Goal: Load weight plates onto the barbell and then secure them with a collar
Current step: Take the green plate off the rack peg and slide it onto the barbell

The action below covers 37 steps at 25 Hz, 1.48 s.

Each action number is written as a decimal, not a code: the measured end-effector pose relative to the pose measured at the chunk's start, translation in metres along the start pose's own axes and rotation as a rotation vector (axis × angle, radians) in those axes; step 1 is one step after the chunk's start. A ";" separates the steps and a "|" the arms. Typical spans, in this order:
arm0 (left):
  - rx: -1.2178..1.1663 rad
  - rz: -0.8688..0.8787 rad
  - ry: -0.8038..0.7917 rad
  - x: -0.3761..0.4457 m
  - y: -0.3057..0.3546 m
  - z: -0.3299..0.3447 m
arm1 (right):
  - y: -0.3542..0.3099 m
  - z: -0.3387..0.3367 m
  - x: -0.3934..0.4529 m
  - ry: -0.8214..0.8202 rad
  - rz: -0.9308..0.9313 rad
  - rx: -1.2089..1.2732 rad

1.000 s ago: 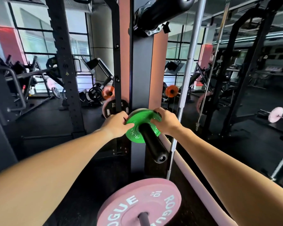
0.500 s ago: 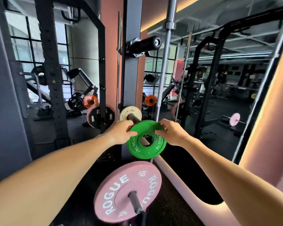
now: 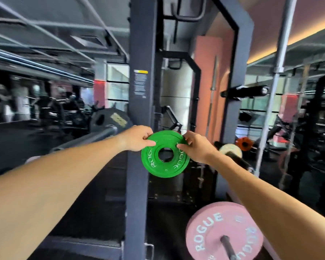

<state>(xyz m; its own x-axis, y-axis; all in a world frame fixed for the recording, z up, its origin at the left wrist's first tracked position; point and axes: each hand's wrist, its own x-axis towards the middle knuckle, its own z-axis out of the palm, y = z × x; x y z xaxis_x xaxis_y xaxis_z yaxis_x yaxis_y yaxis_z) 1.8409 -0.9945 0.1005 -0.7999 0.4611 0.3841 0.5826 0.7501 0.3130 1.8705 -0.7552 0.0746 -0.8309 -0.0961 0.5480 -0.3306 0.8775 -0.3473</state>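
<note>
Since half a second ago the green plate (image 3: 164, 153) has come clear of the storage peg and swung left with me; the rack upright (image 3: 139, 128) now stands right behind it, and the pink plate (image 3: 223, 235) sits at five o'clock on its own peg.

Largest first: that upright blocks the straight path, so I judge I must carry the plate round its near side. At nine o'clock the barbell sleeve (image 3: 94, 136) points toward me, its end bare, a black plate (image 3: 109, 119) farther along it. Open floor lies low on the left, between me and the sleeve.

So the step in hand is the carry. Next, I'd line the plate's hole up with the sleeve end and slide it on squarely.

My left hand (image 3: 137, 138) pinches the plate's upper left rim, thumb on the face; my right hand (image 3: 195, 147) grips the upper right rim likewise. No collar shows anywhere.
</note>
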 end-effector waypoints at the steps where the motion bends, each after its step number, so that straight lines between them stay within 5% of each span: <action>1: 0.023 -0.048 0.022 -0.019 -0.017 -0.021 | -0.027 0.012 0.008 -0.019 -0.048 0.054; 8: 0.144 -0.330 0.125 -0.149 -0.109 -0.130 | -0.186 0.085 0.037 -0.188 -0.273 0.319; 14: 0.140 -0.480 0.153 -0.222 -0.151 -0.150 | -0.254 0.138 0.030 -0.278 -0.335 0.381; 37: 0.040 -0.353 0.243 -0.131 -0.217 -0.103 | -0.219 0.168 0.060 -0.006 -0.303 0.184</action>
<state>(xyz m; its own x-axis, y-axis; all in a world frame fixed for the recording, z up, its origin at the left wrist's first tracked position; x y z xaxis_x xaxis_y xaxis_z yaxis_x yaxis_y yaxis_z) 1.8335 -1.2666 0.0719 -0.8893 0.0517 0.4543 0.2697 0.8616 0.4299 1.8185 -1.0323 0.0558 -0.6849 -0.3424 0.6431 -0.6373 0.7094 -0.3011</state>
